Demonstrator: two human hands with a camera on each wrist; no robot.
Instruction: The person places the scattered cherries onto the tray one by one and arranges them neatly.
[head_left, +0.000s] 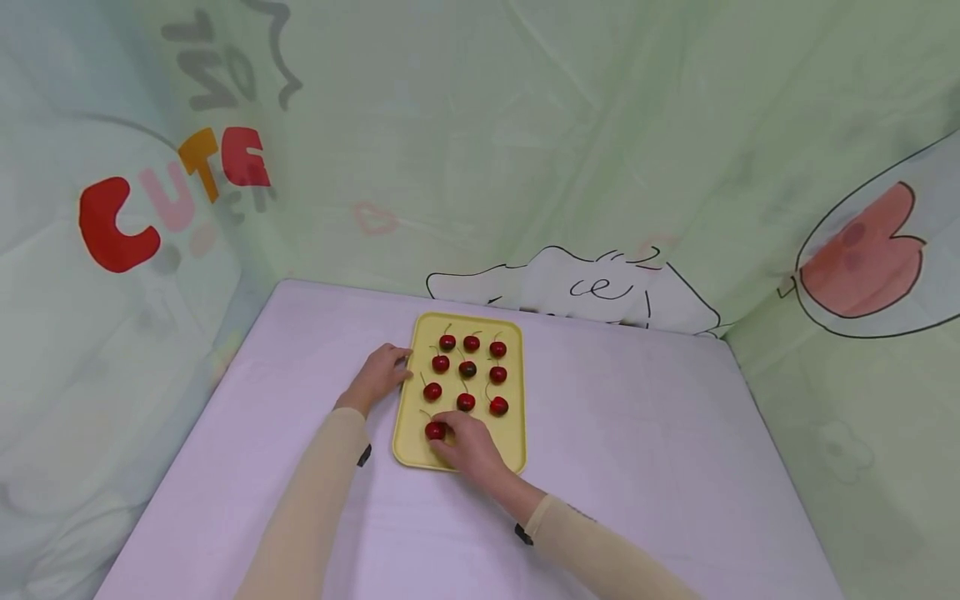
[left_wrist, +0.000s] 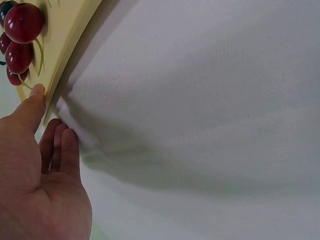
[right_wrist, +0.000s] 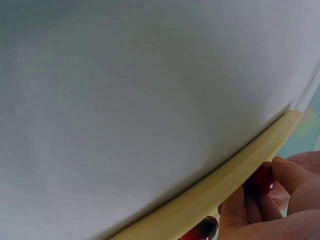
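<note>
A yellow rectangular tray (head_left: 512, 437) lies on the table with several red, stemmed cherries (head_left: 498, 374) set out in rows on it. At its front left, my right hand (head_left: 469, 442) pinches one cherry (head_left: 434, 431) between thumb and fingers. That cherry (right_wrist: 261, 181) is partly covered by the fingers in the right wrist view. My left hand (head_left: 381, 374) touches the tray's left rim, its thumb and fingers loosely bent. In the left wrist view the thumb tip lies at the rim (left_wrist: 59, 70), while the other fingers stay just outside it.
A pale lilac cloth covers the table (head_left: 637, 442). Behind it and along both sides hang printed fabric walls (head_left: 480, 150) with cartoon drawings and coloured letters. The tray stands near the back wall.
</note>
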